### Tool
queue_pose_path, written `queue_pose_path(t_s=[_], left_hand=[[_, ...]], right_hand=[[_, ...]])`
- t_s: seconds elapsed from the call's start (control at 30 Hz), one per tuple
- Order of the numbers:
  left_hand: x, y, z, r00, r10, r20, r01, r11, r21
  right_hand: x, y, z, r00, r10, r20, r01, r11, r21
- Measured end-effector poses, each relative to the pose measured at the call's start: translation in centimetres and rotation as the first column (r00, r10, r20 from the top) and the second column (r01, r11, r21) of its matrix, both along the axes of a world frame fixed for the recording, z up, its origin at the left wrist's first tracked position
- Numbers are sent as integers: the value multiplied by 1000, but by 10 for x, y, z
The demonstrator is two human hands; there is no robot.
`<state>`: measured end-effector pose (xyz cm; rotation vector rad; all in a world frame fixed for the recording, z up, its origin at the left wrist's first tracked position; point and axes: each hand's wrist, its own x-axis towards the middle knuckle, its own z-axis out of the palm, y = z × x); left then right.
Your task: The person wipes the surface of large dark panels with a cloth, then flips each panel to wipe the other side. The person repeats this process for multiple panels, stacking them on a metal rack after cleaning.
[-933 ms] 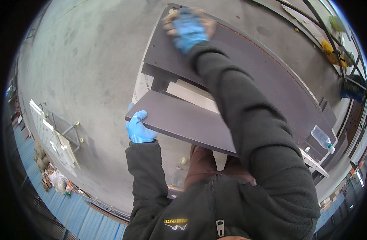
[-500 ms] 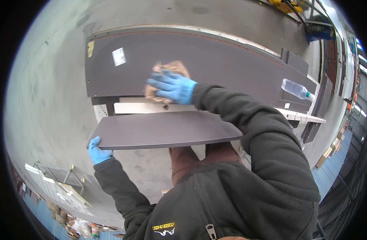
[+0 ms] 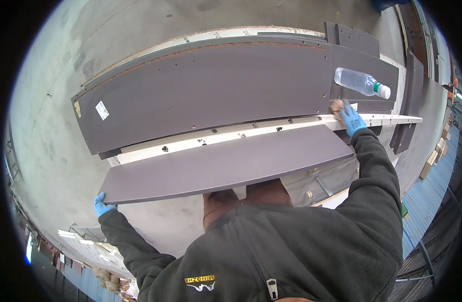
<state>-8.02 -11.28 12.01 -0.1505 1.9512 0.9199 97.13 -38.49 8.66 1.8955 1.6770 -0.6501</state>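
My left hand (image 3: 103,205), in a blue glove, is closed on the left end of a long dark grey panel (image 3: 226,163) held in front of my legs. My right hand (image 3: 352,121), gloved too, holds a crumpled brown cloth (image 3: 336,107) and is slightly blurred. It is stretched far to the right, beyond the panel's right end, over the white strip (image 3: 379,120). Past the held panel lies a larger dark grey panel (image 3: 206,90) with small holes and a white label (image 3: 102,110). A clear plastic bottle (image 3: 359,81) lies on its side beyond my right hand.
Small dark boards (image 3: 352,39) are stacked at the far right corner. Further right, more long dark panels (image 3: 411,100) lie on the concrete floor (image 3: 45,126). Below the held panel's right part is a metal frame (image 3: 321,185). Cardboard pieces (image 3: 435,158) lie at the right.
My right hand has swept right with the cloth, from over the large panel to beyond the held panel's right end. My left hand still grips the left end. The whole view has shifted.
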Motion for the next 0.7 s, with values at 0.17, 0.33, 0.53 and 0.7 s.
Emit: queue_pose_path(t_s=[0.17,0.33,0.53,0.7], left_hand=[[-5,2,2,996,-85,24,85,996,-8],[1,-5,2,992,-97,-79,99,995,16],[8,-9,11,1000,-7,-28,8,1000,17],[-4,-28,40,993,-7,120,-16,983,183]], right_hand=[[17,-77,-9,787,-594,-166,614,729,304],[4,-123,-44,-120,-670,-732,959,-270,90],[-15,-134,-67,-555,-496,-668,812,-145,-566],[-41,-119,-38,-701,-370,-610,704,-226,-673]])
